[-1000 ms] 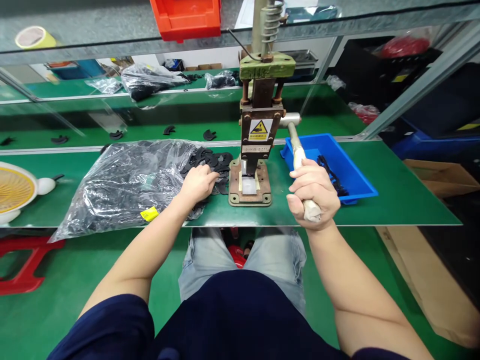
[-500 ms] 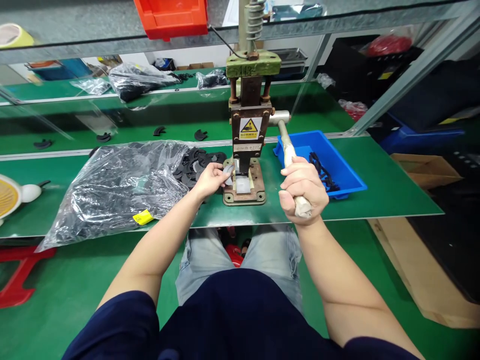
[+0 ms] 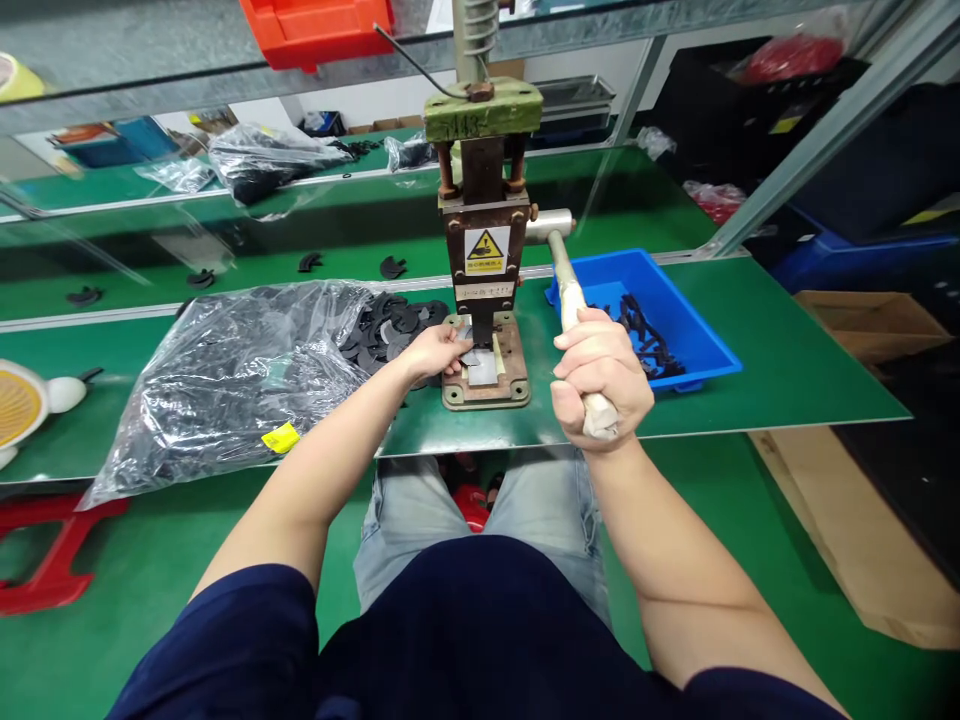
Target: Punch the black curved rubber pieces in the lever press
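Observation:
A hand press [image 3: 483,240] with a yellow warning label stands on the green bench [image 3: 787,370]. My right hand [image 3: 600,375] is wrapped round its taped lever handle [image 3: 571,295]. My left hand [image 3: 436,350] pinches a small black flat part [image 3: 466,354] and holds it on the press base [image 3: 484,375], under the ram. Loose black parts [image 3: 390,325] lie in a heap just left of the press, spilling from a clear plastic bag [image 3: 232,370].
A blue bin [image 3: 675,325] holding black pieces sits right of the press. A fan [image 3: 22,400] stands at the far left. A red bin [image 3: 315,30] rests on the shelf above. A cardboard box [image 3: 870,320] and a red stool [image 3: 45,560] are on the floor.
My left hand left the heap of black parts and brought one part to the press base. My right hand stayed on the lever. The view shifted a little.

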Demonstrator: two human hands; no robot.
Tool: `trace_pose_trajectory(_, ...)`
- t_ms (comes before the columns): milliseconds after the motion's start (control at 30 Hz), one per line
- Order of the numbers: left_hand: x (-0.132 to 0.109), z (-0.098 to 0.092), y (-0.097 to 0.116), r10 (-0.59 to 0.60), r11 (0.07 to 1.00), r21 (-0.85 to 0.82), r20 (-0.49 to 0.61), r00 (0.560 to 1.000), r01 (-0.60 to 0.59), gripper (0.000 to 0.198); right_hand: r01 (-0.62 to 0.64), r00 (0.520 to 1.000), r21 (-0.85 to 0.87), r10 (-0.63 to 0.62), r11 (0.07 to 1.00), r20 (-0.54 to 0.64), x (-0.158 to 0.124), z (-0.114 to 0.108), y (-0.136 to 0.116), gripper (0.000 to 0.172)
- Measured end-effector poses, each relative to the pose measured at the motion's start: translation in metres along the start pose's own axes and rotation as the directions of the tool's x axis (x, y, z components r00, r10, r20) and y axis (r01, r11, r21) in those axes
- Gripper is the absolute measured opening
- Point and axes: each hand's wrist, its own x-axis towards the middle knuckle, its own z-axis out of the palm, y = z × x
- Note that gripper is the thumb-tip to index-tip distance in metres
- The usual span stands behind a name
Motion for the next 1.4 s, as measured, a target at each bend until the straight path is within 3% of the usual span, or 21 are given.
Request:
trace_pose_trajectory(333,0.011,0.000,0.020,-0.158,0.983,0.101,0.071,0.985,0.151,0.023,-0.024,0.998,-0.012,0.023,1.000,-0.058,-0.001,0.003,-0.001,0.030)
trace_pose_trajectory(600,0.009,0.002,0.033,-0.061,0.987,0.154,0.076,0.995,0.048,0.014,0.009,0.998,-0.017,-0.010,1.000,-0.059,0.004,0.001,0.008,0.026)
trace_pose_trajectory(833,0.010,0.005,0.033,-0.082,0.991,0.107,0.004,0.997,0.081,0.014,0.081,0.976,-0.019,-0.083,0.997,-0.204,0.005,0.010,0.029,0.037)
trace_pose_trajectory(933,0.001,0.006,0.030,-0.032,0.998,0.054,0.026,0.999,0.031,0.013,0.072,0.984,-0.019,-0.074,0.997,-0.163,0.006,0.009,0.023,0.034)
trace_pose_trajectory(1000,-0.007,-0.007,0.029,0.008,1.000,0.014,0.095,0.995,-0.009,0.015,0.045,0.992,-0.015,-0.047,0.999,-0.116,0.006,0.006,0.017,0.030)
trace_pose_trajectory(1067,-0.014,-0.034,0.026,0.076,0.997,-0.028,0.147,0.986,-0.073,0.016,0.039,0.996,-0.016,-0.040,0.999,-0.074,0.006,0.004,0.011,0.026)
trace_pose_trajectory(1100,-0.017,-0.050,0.023,0.116,0.993,-0.028,0.119,0.986,-0.113,0.016,0.043,0.997,-0.017,-0.044,0.999,-0.058,0.006,0.003,0.009,0.025)
trace_pose_trajectory(1133,-0.020,-0.065,0.019,0.185,0.982,0.043,0.010,0.983,-0.185,0.015,0.045,0.998,-0.018,-0.046,0.999,-0.040,0.006,0.003,0.007,0.024)
trace_pose_trajectory(1167,-0.023,-0.080,0.015,0.254,0.956,0.174,-0.092,0.963,-0.236,0.015,0.040,0.999,-0.018,-0.041,0.999,-0.033,0.006,0.003,0.007,0.024)
trace_pose_trajectory(1200,-0.028,-0.091,0.010,0.308,0.909,0.327,-0.114,0.945,-0.257,0.015,0.033,0.999,-0.017,-0.034,0.999,-0.037,0.006,0.004,0.006,0.024)
trace_pose_trajectory(1267,-0.037,-0.100,-0.001,0.290,0.772,0.602,-0.047,0.956,-0.205,0.020,0.027,0.998,-0.011,-0.027,1.000,-0.060,0.005,0.005,0.007,0.025)
trace_pose_trajectory(1400,-0.051,-0.078,-0.020,0.231,0.463,0.882,-0.026,0.973,-0.087,0.044,0.048,0.994,-0.001,-0.048,0.999,-0.098,0.003,0.008,0.009,0.027)
